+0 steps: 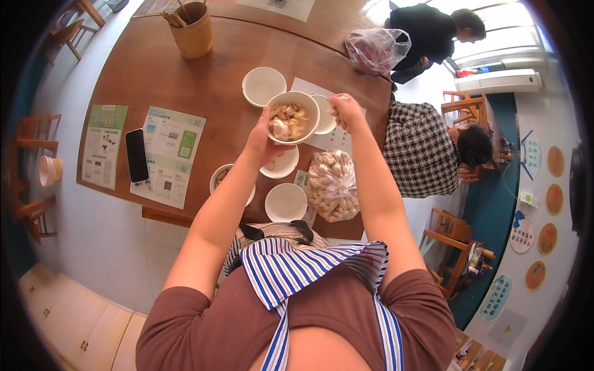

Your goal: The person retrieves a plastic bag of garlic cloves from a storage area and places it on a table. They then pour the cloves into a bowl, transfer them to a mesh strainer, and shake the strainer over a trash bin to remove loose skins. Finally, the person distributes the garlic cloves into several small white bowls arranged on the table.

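Note:
My left hand [267,139] holds a white bowl [294,117] raised above the table, its thumb on the rim. Whitish and brownish pieces, perhaps garlic peelings and cloves, lie in the bowl. Just right of it, my right hand [347,111] pinches small pale pieces over a white bowl [323,114]. Behind the held bowl stands another white bowl [264,86]. Nearer me are a bowl with a few bits [280,163], a bowl [286,202] with a pale inside, and one partly hidden by my left forearm [221,178]. A clear plastic bag of garlic [333,185] sits beside my right forearm.
A black phone [137,156] lies on printed sheets [169,157] at the left of the wooden table [139,79]. A brown container with sticks [191,35] stands at the back, a plastic bag [377,51] at the back right. Two people [420,148] are beyond the right edge.

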Demonstrator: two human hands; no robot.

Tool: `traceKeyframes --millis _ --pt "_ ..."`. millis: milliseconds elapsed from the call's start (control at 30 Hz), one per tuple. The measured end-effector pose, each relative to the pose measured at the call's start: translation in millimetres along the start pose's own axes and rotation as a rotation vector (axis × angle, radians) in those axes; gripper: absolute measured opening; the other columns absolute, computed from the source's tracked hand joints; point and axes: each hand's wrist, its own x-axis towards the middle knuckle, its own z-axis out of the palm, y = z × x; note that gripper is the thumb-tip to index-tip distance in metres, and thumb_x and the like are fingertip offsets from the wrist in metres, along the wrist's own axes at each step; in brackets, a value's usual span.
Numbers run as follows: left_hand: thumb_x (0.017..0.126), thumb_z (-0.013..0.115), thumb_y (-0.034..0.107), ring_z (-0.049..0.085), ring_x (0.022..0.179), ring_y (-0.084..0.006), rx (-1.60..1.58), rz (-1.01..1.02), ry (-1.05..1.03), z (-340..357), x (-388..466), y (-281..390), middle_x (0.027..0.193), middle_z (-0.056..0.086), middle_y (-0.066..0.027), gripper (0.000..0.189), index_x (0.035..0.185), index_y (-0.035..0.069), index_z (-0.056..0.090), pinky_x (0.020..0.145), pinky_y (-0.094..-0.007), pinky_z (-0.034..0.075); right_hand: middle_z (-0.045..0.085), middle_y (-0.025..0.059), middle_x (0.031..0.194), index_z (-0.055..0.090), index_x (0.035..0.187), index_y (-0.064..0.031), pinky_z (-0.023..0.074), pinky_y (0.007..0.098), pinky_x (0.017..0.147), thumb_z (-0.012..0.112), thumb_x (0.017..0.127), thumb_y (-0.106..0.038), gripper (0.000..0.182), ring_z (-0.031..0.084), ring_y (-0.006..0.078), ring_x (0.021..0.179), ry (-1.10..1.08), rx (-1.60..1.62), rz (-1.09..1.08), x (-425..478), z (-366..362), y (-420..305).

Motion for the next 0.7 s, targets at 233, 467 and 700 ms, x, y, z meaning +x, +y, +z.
traceKeyframes --millis 233,467,700 --pt "0.095 0.026 0.049 0.061 0.099 -0.0288 -0.035 0.06 -0.011 -7 -21 10 0.121 0.051 -0.0168 0.057 0.131 0.006 0.032 0.063 -0.0431 0.059 0.062 0.0131 0.092 0.061 0.104 -0.0083 0.0492 0.0372 0.079 0.068 0.066 -0.03 0.044 0.061 0.0285 0.089 0.162 -0.911 -0.232 49 28 51" --pt "0.095 0.031 0.047 0.063 0.094 -0.0234 0.097 0.182 0.102 -18 -24 0 0.115 0.053 -0.014 0.052 0.13 0.009 0.032 0.061 -0.0352 0.059 0.058 0.0161 0.096 0.063 0.095 -0.0071 0.0469 0.0399 0.079 0.065 0.073 -0.024 0.028 0.057 0.0306 0.093 0.279 -0.638 -0.529 -5 22 6" --pt "0.095 0.03 0.046 0.063 0.094 -0.0221 0.277 0.242 0.085 -5 -31 -7 0.115 0.053 -0.0136 0.05 0.129 0.009 0.033 0.067 -0.0344 0.059 0.052 0.016 0.105 0.05 0.117 -0.0079 0.0485 0.04 0.078 0.072 0.067 -0.018 0.055 0.057 0.031 0.093 -0.346 -1.166 -0.801 -121 80 -24"
